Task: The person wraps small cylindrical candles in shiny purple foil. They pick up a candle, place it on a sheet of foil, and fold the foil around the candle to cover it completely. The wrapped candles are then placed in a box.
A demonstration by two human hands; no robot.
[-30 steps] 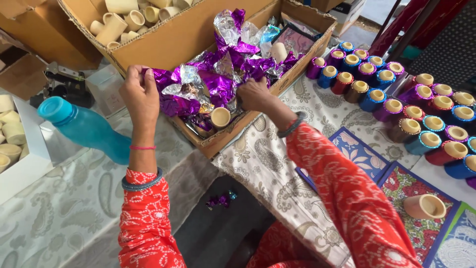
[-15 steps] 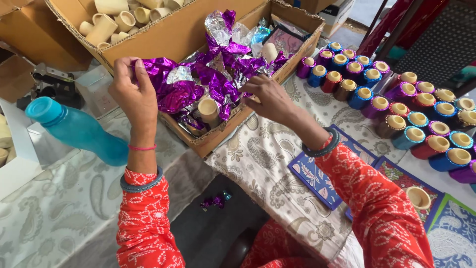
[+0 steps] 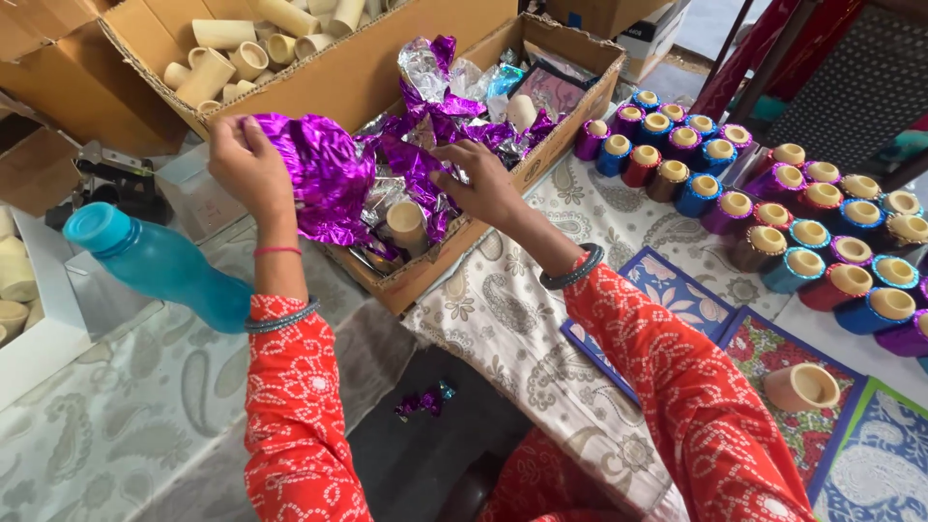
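Where the head view looks down on the work, a crumpled sheet of shiny purple foil [image 3: 324, 179] is seen lifted above the near corner of a shallow cardboard box [image 3: 440, 271]. Its surface is creased all over and glints silver at the folds. The foil's upper left edge is pinched between thumb and fingers of the left hand [image 3: 246, 164], whose fingers are curled close together. The right hand [image 3: 478, 184] is held half open over the box, fingertips bent down onto more purple and silver foil scraps [image 3: 435, 126] heaped inside; whether anything is gripped there cannot be told. A bare tan tube [image 3: 406, 224] is seen standing among the scraps, just beside the held sheet.

Behind the box, a larger carton [image 3: 367, 72] is filled with plain tan tubes lying on their sides. To the right, rows of tubes wrapped in purple, blue, red and brown [image 3: 773, 213] are set upright on the patterned cloth. A turquoise bottle [image 3: 155, 266] is laid near the left forearm. Flat cards with blue and red floral patterns [image 3: 677, 295] are spread beside the right sleeve, one unwrapped tube [image 3: 800, 387] resting on them.
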